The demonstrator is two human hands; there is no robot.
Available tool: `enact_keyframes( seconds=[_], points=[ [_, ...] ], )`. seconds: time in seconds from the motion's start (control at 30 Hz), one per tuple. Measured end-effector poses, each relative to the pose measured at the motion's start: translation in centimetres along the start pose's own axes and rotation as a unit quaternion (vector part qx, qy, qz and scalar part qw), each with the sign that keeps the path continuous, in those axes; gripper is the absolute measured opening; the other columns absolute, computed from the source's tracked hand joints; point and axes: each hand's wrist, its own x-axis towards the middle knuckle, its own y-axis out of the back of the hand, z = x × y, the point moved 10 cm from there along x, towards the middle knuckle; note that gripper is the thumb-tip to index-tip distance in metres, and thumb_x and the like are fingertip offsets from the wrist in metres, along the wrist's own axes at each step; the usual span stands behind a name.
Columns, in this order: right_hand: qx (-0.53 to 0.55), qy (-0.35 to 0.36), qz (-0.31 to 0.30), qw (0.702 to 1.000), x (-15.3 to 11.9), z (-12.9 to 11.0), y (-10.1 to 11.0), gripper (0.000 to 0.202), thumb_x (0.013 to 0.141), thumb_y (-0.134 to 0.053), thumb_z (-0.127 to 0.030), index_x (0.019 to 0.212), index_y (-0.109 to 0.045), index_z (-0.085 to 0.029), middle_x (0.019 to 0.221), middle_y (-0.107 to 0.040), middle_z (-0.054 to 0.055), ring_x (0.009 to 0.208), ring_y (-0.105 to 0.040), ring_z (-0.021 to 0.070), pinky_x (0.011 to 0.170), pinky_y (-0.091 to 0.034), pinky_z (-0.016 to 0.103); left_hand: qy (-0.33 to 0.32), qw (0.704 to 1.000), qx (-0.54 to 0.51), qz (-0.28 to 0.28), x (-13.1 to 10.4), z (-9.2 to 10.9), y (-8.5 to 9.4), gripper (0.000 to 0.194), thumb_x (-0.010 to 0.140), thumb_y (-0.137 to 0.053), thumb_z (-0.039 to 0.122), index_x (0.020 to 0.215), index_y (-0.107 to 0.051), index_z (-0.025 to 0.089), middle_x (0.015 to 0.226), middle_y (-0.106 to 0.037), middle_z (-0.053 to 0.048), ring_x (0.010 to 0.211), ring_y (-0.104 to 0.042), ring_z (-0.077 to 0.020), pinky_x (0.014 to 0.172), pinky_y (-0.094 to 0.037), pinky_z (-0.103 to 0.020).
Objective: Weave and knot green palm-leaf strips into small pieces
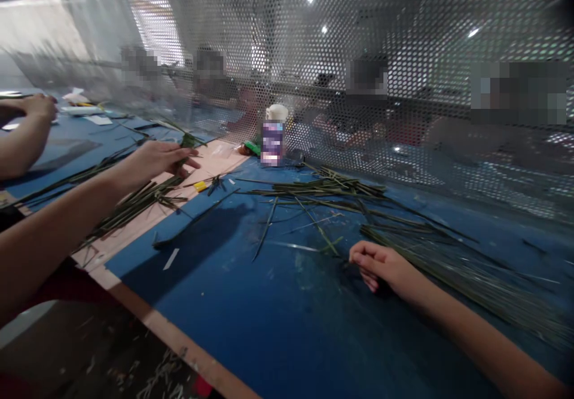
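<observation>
My left hand [173, 158] reaches out over the pale board at the left, its fingers closed on a small green bundle of leaf strips [191, 140]. Below it lies a pile of long green stalks [130, 210]. My right hand [374, 264] hovers low over the blue tabletop [251, 327] with its fingers curled and thumb pressed in. Whether anything is between them is hidden. Just left of its fingertips lies a thin green strip with a crossed end [330, 244]. Beyond the right hand and forearm spreads a bundle of long thin stalks [466, 279].
A perforated metal screen [332, 46] runs along the back, people behind it. Before it stand a purple-labelled bottle [272, 142] and more stalks [323, 188]. A yellow piece [200, 186] and a white strip [171, 259] lie leftward. Another person's hand [38, 109] is far left.
</observation>
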Motion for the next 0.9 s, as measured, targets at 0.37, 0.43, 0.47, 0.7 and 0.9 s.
enact_keyframes(
  seconds=[0.37,0.43,0.47,0.7,0.9],
  points=[
    [0.045,0.03,0.04,0.998,0.2,0.5,1.1,0.036,0.078,-0.063,-0.053,0.08,-0.052,-0.018,0.045,-0.042,-0.009,0.037,-0.039,0.0081,0.041,-0.037,0.023,0.051,0.921,-0.28,-0.265,-0.6,2.3,-17.1,0.037,0.094,-0.048,0.036,0.121,-0.052,0.012,0.1,-0.072,-0.005,0.08,-0.066,-0.0152,0.08,-0.05,-0.032],
    [0.043,0.031,0.044,0.998,0.2,0.5,1.2,0.036,0.078,-0.063,-0.052,0.081,-0.052,-0.018,0.046,-0.042,-0.009,0.038,-0.04,0.0082,0.042,-0.038,0.023,0.068,0.908,-0.305,-0.279,-0.8,1.3,-19.2,0.035,0.093,-0.047,0.032,0.123,-0.051,0.013,0.104,-0.072,-0.008,0.083,-0.067,-0.0172,0.081,-0.05,-0.033],
    [0.043,0.03,0.045,0.998,0.2,0.5,1.2,0.036,0.078,-0.063,-0.052,0.081,-0.053,-0.018,0.046,-0.042,-0.009,0.038,-0.04,0.0083,0.042,-0.038,0.023,0.079,0.903,-0.311,-0.286,-1.0,0.7,-20.0,0.034,0.092,-0.048,0.029,0.122,-0.051,0.013,0.106,-0.072,-0.01,0.084,-0.068,-0.0185,0.081,-0.051,-0.034],
    [0.042,0.015,0.043,0.998,0.4,0.9,1.2,0.033,0.08,-0.062,-0.05,0.08,-0.053,-0.018,0.046,-0.044,-0.008,0.038,-0.041,0.0086,0.042,-0.038,0.023,0.098,0.884,-0.343,-0.302,-1.0,-1.2,-21.1,0.032,0.091,-0.048,0.034,0.118,-0.054,0.017,0.111,-0.07,-0.013,0.091,-0.069,-0.0214,0.081,-0.05,-0.033],
    [0.038,0.012,0.045,0.998,0.4,1.4,1.4,0.032,0.081,-0.062,-0.049,0.082,-0.054,-0.018,0.047,-0.045,-0.007,0.04,-0.043,0.0089,0.043,-0.04,0.023,0.122,0.874,-0.36,-0.303,-0.6,-1.6,-21.5,0.029,0.091,-0.045,0.04,0.105,-0.055,0.016,0.106,-0.072,-0.012,0.085,-0.069,-0.0204,0.081,-0.049,-0.033]
  ],
)
